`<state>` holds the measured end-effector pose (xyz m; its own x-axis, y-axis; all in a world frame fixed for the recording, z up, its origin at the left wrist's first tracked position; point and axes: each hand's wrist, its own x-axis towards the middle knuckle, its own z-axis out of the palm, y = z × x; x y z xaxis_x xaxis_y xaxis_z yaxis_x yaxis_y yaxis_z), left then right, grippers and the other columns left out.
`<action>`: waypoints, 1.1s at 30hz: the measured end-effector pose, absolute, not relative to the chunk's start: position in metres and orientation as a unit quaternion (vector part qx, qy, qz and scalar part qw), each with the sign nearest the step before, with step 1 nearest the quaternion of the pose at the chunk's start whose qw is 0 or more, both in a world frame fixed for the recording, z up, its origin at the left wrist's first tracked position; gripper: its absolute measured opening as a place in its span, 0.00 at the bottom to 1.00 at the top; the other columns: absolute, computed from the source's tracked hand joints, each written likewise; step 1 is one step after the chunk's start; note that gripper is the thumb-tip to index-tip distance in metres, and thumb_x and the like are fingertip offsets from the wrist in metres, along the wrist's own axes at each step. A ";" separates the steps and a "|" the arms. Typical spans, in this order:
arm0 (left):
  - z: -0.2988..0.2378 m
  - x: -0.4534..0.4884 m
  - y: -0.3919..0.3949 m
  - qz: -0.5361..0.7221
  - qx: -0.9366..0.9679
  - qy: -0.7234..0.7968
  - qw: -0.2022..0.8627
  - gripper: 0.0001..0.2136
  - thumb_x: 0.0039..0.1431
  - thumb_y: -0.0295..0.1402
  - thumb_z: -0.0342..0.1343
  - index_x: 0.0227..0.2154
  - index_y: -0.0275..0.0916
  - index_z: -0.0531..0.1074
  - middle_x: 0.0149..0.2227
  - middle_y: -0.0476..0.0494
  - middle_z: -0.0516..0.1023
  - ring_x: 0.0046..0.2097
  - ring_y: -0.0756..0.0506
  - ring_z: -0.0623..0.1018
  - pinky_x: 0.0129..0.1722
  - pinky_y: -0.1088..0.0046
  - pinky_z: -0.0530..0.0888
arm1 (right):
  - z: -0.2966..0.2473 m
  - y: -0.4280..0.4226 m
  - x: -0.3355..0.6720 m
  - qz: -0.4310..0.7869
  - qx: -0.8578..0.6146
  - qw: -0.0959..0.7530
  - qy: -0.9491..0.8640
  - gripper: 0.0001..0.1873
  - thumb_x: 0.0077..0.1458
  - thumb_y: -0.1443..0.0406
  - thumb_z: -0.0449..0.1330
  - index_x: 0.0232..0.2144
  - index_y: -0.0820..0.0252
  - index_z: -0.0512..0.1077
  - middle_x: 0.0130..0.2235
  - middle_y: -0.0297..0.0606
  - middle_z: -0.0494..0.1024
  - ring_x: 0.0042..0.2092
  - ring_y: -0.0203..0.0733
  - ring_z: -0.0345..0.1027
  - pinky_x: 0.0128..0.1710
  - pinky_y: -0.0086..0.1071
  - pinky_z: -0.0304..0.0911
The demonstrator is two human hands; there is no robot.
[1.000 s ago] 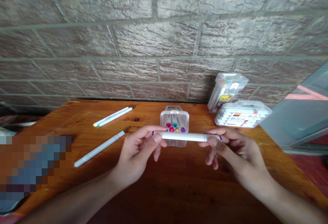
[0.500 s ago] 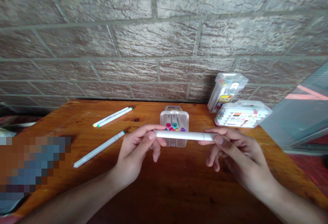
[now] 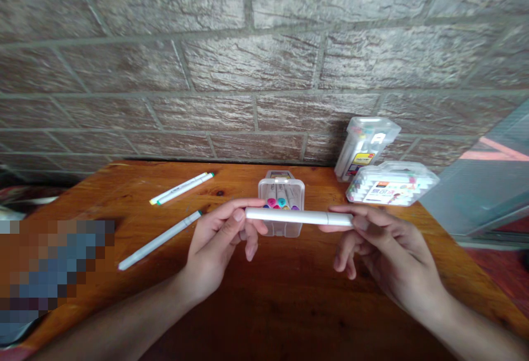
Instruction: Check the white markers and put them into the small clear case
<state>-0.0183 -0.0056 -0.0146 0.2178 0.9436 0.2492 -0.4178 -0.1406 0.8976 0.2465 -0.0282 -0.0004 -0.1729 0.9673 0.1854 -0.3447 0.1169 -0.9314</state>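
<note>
A white marker [image 3: 289, 216] is held level above the wooden table between my two hands. My left hand [image 3: 217, 245] pinches its left end between thumb and fingers. At the other end, my right hand [image 3: 384, 245] grips the tip with thumb and index finger, its lower fingers curled loosely. Behind the marker lies an open clear plastic case [image 3: 302, 193], with several markers inside showing pink, teal and purple ends. The marker and my left fingers cover part of that case.
Left of my hands, a grey-white marker [image 3: 159, 241] lies slanted, with two thinner markers [image 3: 184, 188] beyond it. An upright clear marker box [image 3: 366, 149] and a handled marker case [image 3: 390, 186] stand at the back right. A brick-patterned wall [image 3: 248, 63] borders the wooden table [image 3: 268, 295].
Both hands have shifted slightly apart along the marker, and a little more of its ends shows. The marker stays at nearly the same place; the other things have not moved.
</note>
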 end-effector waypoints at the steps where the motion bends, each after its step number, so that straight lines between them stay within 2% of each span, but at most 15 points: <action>1: -0.014 -0.018 -0.005 0.566 0.498 0.264 0.601 0.13 0.71 0.36 0.59 0.50 0.38 0.84 0.33 0.41 0.84 0.23 0.52 0.75 0.24 0.76 0.73 | -0.001 -0.028 0.247 0.584 -0.316 0.561 -0.494 0.11 0.69 0.61 0.64 0.48 0.52 0.85 0.42 0.44 0.89 0.24 0.39 0.80 0.20 0.25 0.74; 19: -0.012 -0.019 -0.006 0.568 0.486 0.265 0.609 0.13 0.70 0.36 0.59 0.49 0.36 0.84 0.32 0.41 0.84 0.23 0.51 0.75 0.23 0.76 0.73 | 0.000 -0.030 0.248 0.599 -0.312 0.558 -0.481 0.14 0.71 0.60 0.61 0.52 0.52 0.84 0.44 0.47 0.89 0.25 0.40 0.81 0.21 0.27 0.74; 33: -0.009 -0.018 -0.005 0.565 0.477 0.262 0.620 0.13 0.70 0.35 0.59 0.49 0.35 0.84 0.33 0.38 0.86 0.23 0.51 0.75 0.23 0.76 0.73 | 0.004 -0.031 0.246 0.612 -0.318 0.563 -0.455 0.13 0.68 0.58 0.65 0.50 0.53 0.84 0.42 0.47 0.89 0.24 0.41 0.80 0.19 0.28 0.73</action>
